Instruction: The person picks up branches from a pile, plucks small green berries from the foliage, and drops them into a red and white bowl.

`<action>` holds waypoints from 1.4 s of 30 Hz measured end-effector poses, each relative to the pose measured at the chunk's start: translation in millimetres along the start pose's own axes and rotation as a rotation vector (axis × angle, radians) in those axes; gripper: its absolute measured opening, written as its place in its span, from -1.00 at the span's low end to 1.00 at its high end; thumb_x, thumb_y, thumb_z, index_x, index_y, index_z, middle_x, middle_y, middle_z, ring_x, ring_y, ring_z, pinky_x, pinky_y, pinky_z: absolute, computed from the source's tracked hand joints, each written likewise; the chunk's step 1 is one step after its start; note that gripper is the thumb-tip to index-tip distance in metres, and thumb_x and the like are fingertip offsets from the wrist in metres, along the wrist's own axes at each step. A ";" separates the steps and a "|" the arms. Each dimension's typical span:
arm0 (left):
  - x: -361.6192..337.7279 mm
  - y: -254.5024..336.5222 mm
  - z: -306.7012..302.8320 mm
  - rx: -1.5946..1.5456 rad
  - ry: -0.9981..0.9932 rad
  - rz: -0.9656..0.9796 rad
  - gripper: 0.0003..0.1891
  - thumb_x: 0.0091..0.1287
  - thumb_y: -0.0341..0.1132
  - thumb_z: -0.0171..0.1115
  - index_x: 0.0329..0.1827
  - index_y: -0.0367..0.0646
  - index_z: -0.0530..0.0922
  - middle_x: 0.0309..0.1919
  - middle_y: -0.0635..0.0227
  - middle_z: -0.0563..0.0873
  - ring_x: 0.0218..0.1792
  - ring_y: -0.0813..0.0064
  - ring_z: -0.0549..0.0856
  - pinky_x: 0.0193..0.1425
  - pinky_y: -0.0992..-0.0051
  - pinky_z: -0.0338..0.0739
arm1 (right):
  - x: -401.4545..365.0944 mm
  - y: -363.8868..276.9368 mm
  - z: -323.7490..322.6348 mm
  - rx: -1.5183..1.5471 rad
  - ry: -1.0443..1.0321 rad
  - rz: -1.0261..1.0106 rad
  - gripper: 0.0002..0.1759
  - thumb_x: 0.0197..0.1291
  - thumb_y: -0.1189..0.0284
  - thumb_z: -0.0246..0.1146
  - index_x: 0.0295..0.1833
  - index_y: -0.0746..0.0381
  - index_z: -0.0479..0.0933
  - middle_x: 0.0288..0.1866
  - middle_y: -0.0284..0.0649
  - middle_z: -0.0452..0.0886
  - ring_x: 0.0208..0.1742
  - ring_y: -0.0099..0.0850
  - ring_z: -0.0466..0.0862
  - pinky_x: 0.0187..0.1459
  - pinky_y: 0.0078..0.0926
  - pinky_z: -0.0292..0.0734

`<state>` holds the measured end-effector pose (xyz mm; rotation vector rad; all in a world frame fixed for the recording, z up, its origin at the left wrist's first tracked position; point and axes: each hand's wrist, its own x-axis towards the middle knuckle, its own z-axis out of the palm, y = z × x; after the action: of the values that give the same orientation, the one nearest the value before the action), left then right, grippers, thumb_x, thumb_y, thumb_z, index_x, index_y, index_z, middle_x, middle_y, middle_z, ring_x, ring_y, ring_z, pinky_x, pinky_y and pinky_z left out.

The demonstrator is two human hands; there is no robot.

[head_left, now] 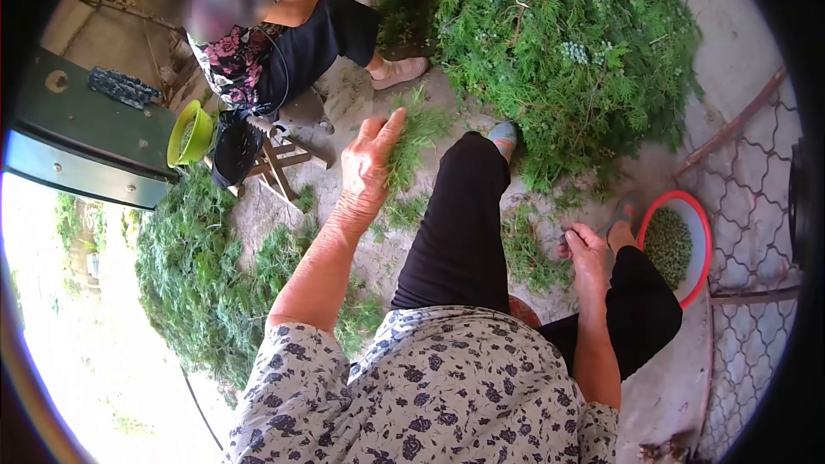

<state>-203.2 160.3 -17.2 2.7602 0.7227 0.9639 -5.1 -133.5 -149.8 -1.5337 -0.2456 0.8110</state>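
Note:
My left hand (368, 156) is raised at the centre, one finger stretched out and the others bent. A feathery green evergreen sprig (414, 142) lies along its palm side, its lower end hidden by the hand. Above my right thigh, my right hand (586, 253) is closed with thumb and fingertips together; what it holds, if anything, I cannot tell. To the right of that hand, a white basin with a red rim (708, 249) holds many small green berries (668, 245). Ahead rises a large heap of evergreen branches (559, 69), with pale berry clusters among the foliage.
Another person (284, 51) sits at the upper left. Near them are a wooden stool (279, 163), a black container (234, 150) and a lime-green basin (191, 133). More cut branches (202, 275) lie at left. A wire-mesh panel (748, 180) stands at right.

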 end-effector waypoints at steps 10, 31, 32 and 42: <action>-202.1 -197.0 -120.7 0.321 -0.088 -0.942 -0.70 0.27 -0.34 -0.14 -0.09 -0.08 0.58 -0.13 0.18 0.58 -0.18 0.22 0.57 -0.07 0.35 0.44 | -7.9 13.3 -44.6 -0.063 0.174 0.084 -0.81 0.16 0.52 0.14 -0.13 0.35 0.54 -0.43 -0.33 0.55 -0.51 -0.60 0.54 -0.47 -0.68 0.45; 69.4 48.3 145.3 -0.525 -0.206 -0.262 -0.70 0.11 -0.49 0.18 -0.06 -0.26 0.56 -0.11 0.10 0.63 -0.11 0.30 0.63 0.02 0.44 0.48 | -2.9 -27.1 -79.3 -0.310 0.088 -0.101 -0.81 0.14 0.53 0.12 -0.16 0.39 0.52 -0.42 -0.23 0.58 -0.46 -0.54 0.56 -0.36 -0.61 0.47; 69.8 55.7 185.0 -0.578 -0.280 -0.309 -0.71 0.13 -0.44 0.16 -0.07 -0.26 0.57 -0.19 0.15 0.66 -0.21 0.36 0.65 -0.06 0.45 0.50 | -2.8 -22.1 -78.0 -0.305 0.093 -0.095 -0.81 0.14 0.53 0.12 -0.16 0.39 0.52 -0.42 -0.23 0.58 -0.46 -0.54 0.56 -0.36 -0.61 0.47; 41.0 112.0 391.7 -1.440 -0.639 -1.395 -0.52 0.23 -0.53 0.00 0.25 -0.29 0.22 0.01 0.09 0.50 -0.28 0.22 0.66 -0.35 0.40 0.54 | 5.7 -21.6 -77.7 0.092 0.155 0.138 -0.79 0.18 0.51 0.10 -0.13 0.39 0.51 -0.40 -0.33 0.54 -0.37 -0.59 0.55 -0.26 -0.65 0.46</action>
<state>110.1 95.2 -272.6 0.7680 0.9326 0.0471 53.6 -187.6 -137.2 -1.5303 0.0112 0.7955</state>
